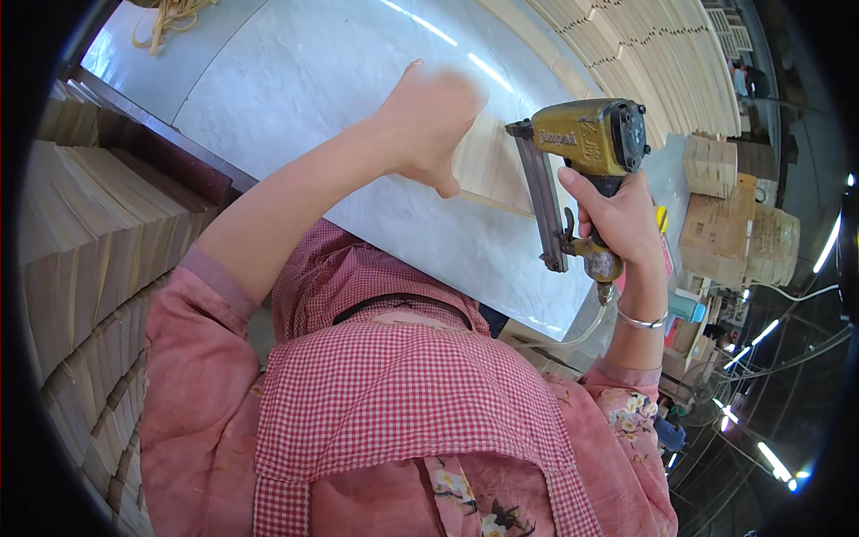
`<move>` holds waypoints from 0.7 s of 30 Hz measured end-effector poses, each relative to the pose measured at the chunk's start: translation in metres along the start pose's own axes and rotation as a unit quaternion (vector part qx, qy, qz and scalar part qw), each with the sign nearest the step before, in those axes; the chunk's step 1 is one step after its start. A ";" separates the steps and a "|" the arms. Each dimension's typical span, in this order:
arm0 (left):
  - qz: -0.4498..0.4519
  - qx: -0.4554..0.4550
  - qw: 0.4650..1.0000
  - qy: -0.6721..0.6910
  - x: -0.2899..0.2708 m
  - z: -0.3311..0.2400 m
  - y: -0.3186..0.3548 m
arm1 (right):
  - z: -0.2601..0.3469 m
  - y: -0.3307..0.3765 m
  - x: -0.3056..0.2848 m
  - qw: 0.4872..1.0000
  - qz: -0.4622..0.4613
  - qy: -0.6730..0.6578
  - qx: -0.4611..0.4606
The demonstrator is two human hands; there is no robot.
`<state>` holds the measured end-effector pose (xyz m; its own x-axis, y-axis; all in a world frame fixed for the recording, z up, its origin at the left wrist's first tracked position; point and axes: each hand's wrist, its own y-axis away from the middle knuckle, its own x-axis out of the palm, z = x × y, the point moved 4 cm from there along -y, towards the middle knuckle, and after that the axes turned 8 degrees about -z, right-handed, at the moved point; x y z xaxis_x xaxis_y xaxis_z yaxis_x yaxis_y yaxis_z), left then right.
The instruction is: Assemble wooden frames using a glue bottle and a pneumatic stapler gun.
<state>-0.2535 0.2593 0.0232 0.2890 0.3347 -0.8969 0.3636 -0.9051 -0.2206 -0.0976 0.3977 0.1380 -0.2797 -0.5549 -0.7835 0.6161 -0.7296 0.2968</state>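
Note:
A pale wooden board (490, 170) lies on the grey-white marbled tabletop. My left hand (429, 125) grips its left end, with the thumb at the near edge; the other fingers are blurred and partly hidden. In my right hand (617, 215) is a gold and black pneumatic staple gun (586, 134), the hand wrapped round its grip. The gun's long magazine passes over the right part of the board. Whether its nose touches the wood I cannot tell. A pale air hose (573, 333) runs from the gun's lower end.
Long rows of stacked wooden strips (667, 54) stand along the far right. More stacked wood (80, 224) rises beside my left arm. Yellowish bands (170, 18) lie at the far left of the tabletop (295, 80). Cardboard boxes (716, 224) stand at the right.

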 end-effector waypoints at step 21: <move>-0.005 -0.001 1.000 0.026 0.004 0.005 0.004 | -0.001 -0.016 0.001 0.999 0.027 0.011 0.017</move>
<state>-0.2550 0.2560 0.0168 0.3305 0.3567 -0.8738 0.3677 -0.9013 -0.2288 -0.1069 0.4096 0.1317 -0.2308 -0.5851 -0.7774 0.6040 -0.7126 0.3570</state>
